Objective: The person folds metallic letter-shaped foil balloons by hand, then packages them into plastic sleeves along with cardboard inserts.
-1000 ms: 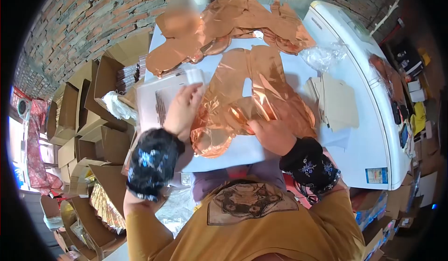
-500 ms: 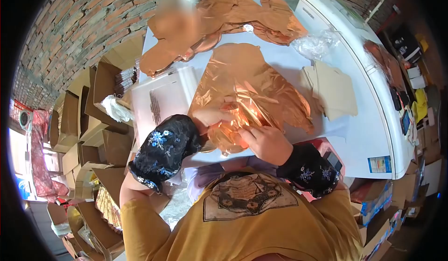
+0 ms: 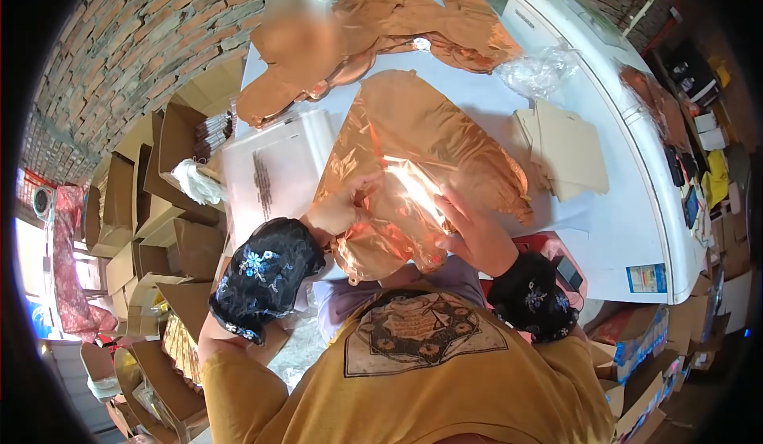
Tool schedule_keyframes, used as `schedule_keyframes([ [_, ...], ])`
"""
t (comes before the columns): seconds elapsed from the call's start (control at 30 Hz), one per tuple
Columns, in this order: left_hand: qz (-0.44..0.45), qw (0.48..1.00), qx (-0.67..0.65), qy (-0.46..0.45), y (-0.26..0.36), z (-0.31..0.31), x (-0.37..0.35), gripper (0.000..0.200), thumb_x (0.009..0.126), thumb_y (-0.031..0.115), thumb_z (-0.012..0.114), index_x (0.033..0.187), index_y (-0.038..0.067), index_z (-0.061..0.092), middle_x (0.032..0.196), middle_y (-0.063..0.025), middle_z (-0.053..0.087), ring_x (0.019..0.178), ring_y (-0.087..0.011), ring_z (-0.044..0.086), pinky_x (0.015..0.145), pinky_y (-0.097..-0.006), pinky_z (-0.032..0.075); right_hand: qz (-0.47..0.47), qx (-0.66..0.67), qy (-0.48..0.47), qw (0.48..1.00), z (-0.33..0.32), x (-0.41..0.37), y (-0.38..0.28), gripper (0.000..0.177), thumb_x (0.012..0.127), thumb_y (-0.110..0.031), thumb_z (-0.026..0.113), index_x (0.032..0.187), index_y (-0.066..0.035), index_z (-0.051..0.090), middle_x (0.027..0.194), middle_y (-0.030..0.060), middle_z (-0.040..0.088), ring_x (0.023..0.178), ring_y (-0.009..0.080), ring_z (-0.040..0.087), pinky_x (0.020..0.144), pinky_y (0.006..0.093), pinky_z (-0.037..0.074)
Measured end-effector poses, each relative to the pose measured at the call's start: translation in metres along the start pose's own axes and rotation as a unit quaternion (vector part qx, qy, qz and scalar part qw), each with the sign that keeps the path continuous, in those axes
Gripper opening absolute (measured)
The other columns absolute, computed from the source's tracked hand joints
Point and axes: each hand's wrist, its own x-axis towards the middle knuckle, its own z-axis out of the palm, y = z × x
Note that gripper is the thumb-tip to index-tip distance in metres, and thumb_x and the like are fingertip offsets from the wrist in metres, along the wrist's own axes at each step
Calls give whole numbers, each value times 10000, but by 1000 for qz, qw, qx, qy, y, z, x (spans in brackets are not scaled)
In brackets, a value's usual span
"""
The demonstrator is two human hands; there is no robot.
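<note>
A flat, shiny copper-coloured foil balloon [image 3: 421, 118] lies in front of me, its wide part on the white table and its creased near end at the table's front edge by my lap. My left hand [image 3: 338, 212] is on the balloon's left side, fingers curled and closed on the foil. On the right side my right hand [image 3: 481, 233] rests against the foil, with its thumb and fingers apart. A bright glare crosses the crease between both hands. Dark flowered sleeve covers are on both forearms.
More copper foil balloons [image 3: 413, 19] are heaped at the table's back. Clear plastic [image 3: 540, 72] and beige cardboard sheets [image 3: 566, 150] lie right, beside a white appliance [image 3: 604, 94]. A plastic-wrapped stack [image 3: 274, 166] is at left, near open cartons [image 3: 179, 154].
My hands have moved apart, the left one leftward and the right one slightly rightward. The near part of the foil balloon between them is spread wider, and the right fingers have opened.
</note>
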Motion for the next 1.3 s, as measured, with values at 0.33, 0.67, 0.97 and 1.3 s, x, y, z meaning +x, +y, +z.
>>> schedule_keyframes([
  [0.33, -15, 996, 90, -3, -1, -28, 10, 775, 822, -92, 524, 1523, 153, 300, 1354, -75, 474, 949, -110, 515, 839, -225, 441, -51, -48, 60, 996, 22, 11, 5, 549, 888, -353, 650, 1293, -5, 520, 1405, 189, 462, 1319, 381, 417, 1097, 449, 357],
  [0.67, -86, 982, 161, 49, 1, -31, 9, 543, 896, 63, 624, 1411, 106, 457, 1038, -46, 579, 840, -111, 542, 738, -235, 456, -23, -25, 48, 998, 31, 6, 1, 529, 880, -292, 668, 1294, 2, 522, 1445, 183, 433, 1349, 387, 391, 1102, 442, 350],
  [0.97, -57, 941, 313, 117, 17, -16, -10, 467, 927, 110, 614, 1374, 59, 488, 843, -42, 555, 658, -105, 522, 593, -246, 441, -19, -22, 52, 998, 36, 3, 2, 524, 868, -283, 676, 1284, 0, 530, 1437, 191, 440, 1358, 379, 379, 1120, 446, 329],
  [1.3, -22, 958, 244, 151, -19, -24, -35, 414, 911, 71, 569, 1324, 71, 533, 945, -126, 683, 827, -187, 637, 743, -311, 515, -19, -14, 49, 999, 39, 2, 5, 536, 878, -287, 670, 1305, -3, 515, 1420, 212, 454, 1357, 407, 374, 1127, 478, 306],
])
